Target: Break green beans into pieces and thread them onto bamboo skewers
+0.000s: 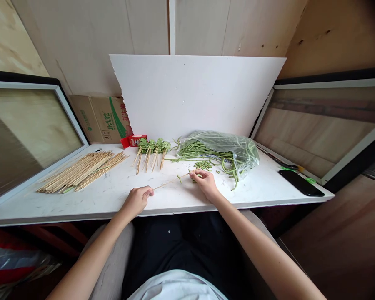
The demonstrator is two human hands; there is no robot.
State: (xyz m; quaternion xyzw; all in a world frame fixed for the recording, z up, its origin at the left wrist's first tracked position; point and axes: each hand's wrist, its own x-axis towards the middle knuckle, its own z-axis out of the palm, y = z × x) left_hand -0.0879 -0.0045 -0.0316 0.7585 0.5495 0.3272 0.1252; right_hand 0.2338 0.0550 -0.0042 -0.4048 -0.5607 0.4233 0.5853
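Note:
My left hand (138, 200) is closed round the lower end of a thin bamboo skewer (164, 184), which slants up to the right. At its far end, my right hand (205, 182) is pinched near the tip, with a bit of green bean at the fingers. A short green bean piece (179, 179) sits at the skewer, left of the right hand; whether it is threaded I cannot tell. Behind the right hand lies a small heap of cut green bean pieces (203, 165). Finished skewers with green bean bundles (154, 146) lie behind and to the left.
A clear plastic bag (218, 139) of long green beans lies at the back right. Many bare skewers (81, 168) are spread on the left. A red box (137, 140), a cardboard carton (96, 118), a black phone (301, 182) and scissors (276, 158) border the white table (118, 204).

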